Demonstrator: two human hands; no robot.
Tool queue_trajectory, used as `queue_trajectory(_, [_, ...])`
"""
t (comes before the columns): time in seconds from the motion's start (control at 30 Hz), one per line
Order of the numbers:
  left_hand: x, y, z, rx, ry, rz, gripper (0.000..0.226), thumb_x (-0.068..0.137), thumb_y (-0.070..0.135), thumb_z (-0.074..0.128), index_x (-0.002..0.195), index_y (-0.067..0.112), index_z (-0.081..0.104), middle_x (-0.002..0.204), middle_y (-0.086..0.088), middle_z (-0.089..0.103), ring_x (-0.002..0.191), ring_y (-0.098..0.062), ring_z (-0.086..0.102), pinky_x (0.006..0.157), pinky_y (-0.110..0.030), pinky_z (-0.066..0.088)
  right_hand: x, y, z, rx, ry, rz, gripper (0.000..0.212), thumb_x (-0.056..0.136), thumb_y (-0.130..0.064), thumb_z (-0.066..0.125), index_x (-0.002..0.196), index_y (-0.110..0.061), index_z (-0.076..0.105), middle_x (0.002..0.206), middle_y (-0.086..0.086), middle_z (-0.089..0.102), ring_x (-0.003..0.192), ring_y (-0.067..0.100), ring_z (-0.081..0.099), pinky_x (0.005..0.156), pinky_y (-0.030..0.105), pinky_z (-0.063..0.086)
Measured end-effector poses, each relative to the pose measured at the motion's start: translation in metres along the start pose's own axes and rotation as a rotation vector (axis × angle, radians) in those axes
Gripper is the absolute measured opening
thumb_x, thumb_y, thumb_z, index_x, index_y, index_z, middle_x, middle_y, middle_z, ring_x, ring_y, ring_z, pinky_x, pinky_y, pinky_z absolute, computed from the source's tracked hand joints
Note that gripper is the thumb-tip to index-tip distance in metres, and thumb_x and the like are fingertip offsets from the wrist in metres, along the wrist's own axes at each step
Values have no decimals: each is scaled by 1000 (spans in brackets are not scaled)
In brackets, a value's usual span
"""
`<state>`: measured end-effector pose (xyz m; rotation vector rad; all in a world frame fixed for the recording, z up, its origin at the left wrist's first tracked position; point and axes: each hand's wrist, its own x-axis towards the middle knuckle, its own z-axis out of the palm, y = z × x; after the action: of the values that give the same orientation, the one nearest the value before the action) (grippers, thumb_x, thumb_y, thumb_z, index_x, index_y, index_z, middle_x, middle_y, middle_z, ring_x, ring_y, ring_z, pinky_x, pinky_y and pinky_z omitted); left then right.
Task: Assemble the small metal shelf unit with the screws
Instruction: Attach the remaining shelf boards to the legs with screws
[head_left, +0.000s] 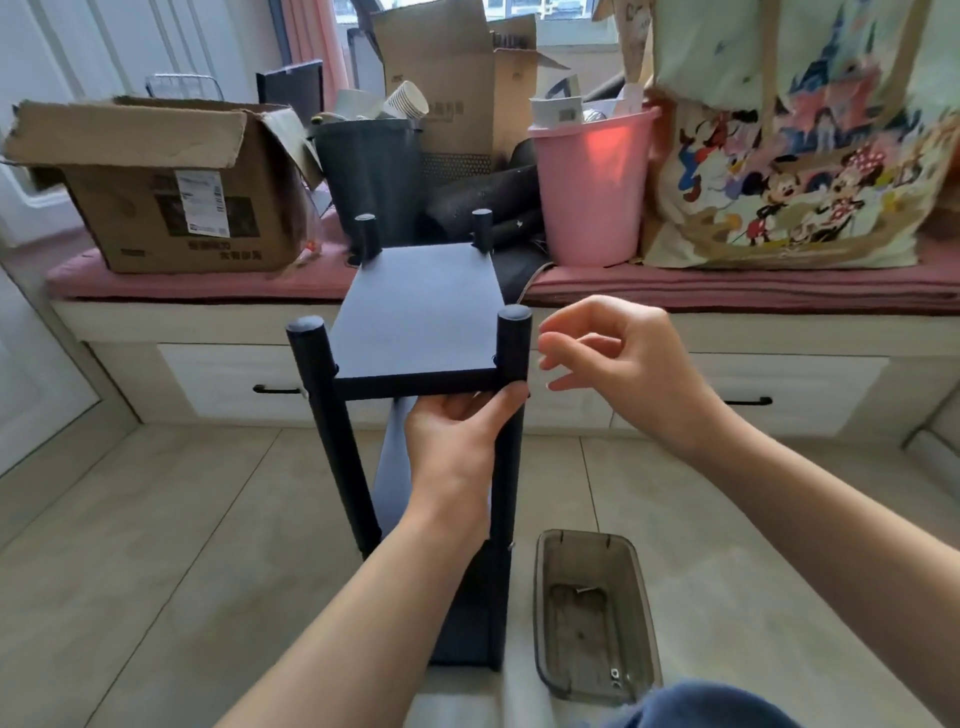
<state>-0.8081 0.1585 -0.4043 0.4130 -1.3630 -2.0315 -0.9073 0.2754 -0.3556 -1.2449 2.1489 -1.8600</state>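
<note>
Shelf unit (415, 332) is standing upright on the tiled floor (156, 519) straight ahead of the person, its long axis vertical, four black posts rising past the top panel. Nearest, a smoky plastic tray (592, 613) is lying on the floor to the right of the unit, holding a couple of small screws (614, 675). Left hand (457, 431) is gripping the near edge of the top panel from below, thumb lying along its front. Right hand (618, 364) is hovering just right of the near right post (513, 338), fingers loosely curled and holding nothing I can make out. That corner lies immediately left of the right hand, so it is likely the nearer one for the next fastening. Beyond, a cardboard box (171, 192) and a pink bucket (592, 192) are sitting on the window bench (727, 286).
</note>
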Motion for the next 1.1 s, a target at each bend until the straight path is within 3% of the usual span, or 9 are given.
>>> queue_trajectory(0.27, [0,-6,5,-10,-9,7,29,78,8,80,106,5,71,93,0,76,106,-21,71,109,-42,47,-55,114,-22,-17,-28,368,4,91,-6,67,93,-8,70,82,13,73,79,24,73,68,31,61])
queue_trajectory(0.37, [-2,-7,5,-35,-28,17,41,69,19,81,107,6,72,102,-4,76,108,-22,70,108,-39,47,-78,168,-19,-138,-94,490,5,90,-6,68,90,-9,71,80,9,74,77,21,73,69,31,61])
queue_trajectory(0.47, [-2,-8,4,-103,-46,9,52,67,21,79,115,2,70,109,-8,75,109,-21,70,101,-31,52,-101,220,-13,-292,-145,586,8,90,-9,69,86,-16,71,76,2,74,71,12,70,67,23,56])
queue_trajectory(0.6, [1,-10,-1,-135,-79,-3,47,74,16,81,116,1,68,110,-7,74,109,-20,70,93,-24,53,-119,287,6,-448,-267,679,4,91,-17,68,94,-18,71,96,2,72,85,10,65,71,17,48])
queue_trajectory(0.7, [3,-12,-3,-137,-94,-1,40,75,13,76,113,2,69,109,-8,74,109,-20,70,93,-24,53,-125,335,25,-564,-389,751,19,92,-21,67,109,-12,70,112,6,71,105,19,64,90,26,49])
queue_trajectory(0.83, [4,-13,-4,-118,-110,3,48,69,20,78,113,2,70,109,-7,75,110,-19,70,94,-25,53,-129,382,48,-678,-577,821,38,94,-24,63,129,-8,57,131,11,62,122,26,58,99,28,44])
queue_trajectory(1.1, [5,-11,-9,-77,-168,14,42,71,20,75,110,4,71,108,-4,75,112,-18,69,93,-24,53,-136,427,67,-737,-574,957,31,97,-8,47,128,-4,52,130,18,59,118,32,59,97,34,49])
